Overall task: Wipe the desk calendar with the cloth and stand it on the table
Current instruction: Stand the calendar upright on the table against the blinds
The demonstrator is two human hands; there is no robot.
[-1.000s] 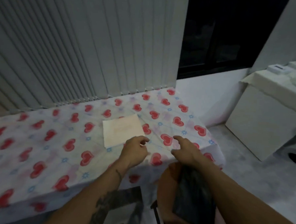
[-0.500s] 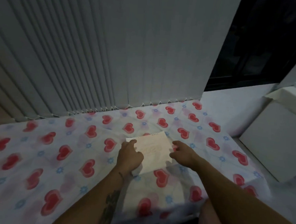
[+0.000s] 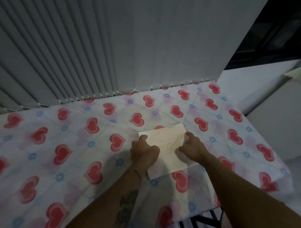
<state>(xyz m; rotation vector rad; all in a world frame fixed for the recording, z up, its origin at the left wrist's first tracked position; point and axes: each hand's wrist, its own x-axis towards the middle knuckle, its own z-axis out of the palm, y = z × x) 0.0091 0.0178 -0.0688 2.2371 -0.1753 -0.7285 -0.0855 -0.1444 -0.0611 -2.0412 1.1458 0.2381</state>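
1. Vertical blinds (image 3: 80, 49) are hanging behind the table (image 3: 39, 151), filling the left and middle of the head view, with their beaded lower ends running along the table's far edge.
2. The table is wearing a white tablecloth (image 3: 96, 125) printed with red hearts and small blue flowers, which is draping over the near right corner.
3. The left hand (image 3: 144, 152) is resting on the left edge of the desk calendar (image 3: 167, 149), with its fingers curled over that edge and its thumb lying on the pale top sheet; it is gripping the calendar's left side.
4. The left forearm, carrying a dark tattoo, is reaching in from the bottom of the view.
5. The desk calendar is lying flat on the tablecloth, right of the table's middle and near the front edge, with a row of small binding holes showing along its far edge and faint printing on its cream face.
6. The right hand (image 3: 192, 147) is sitting on the calendar's right edge, fingers bent and pinching that side, so both hands are holding the calendar between them.
7. A dark window (image 3: 281, 33) is showing at the upper right.
8. A white cabinet (image 3: 285, 121) is standing beside the table's right end.
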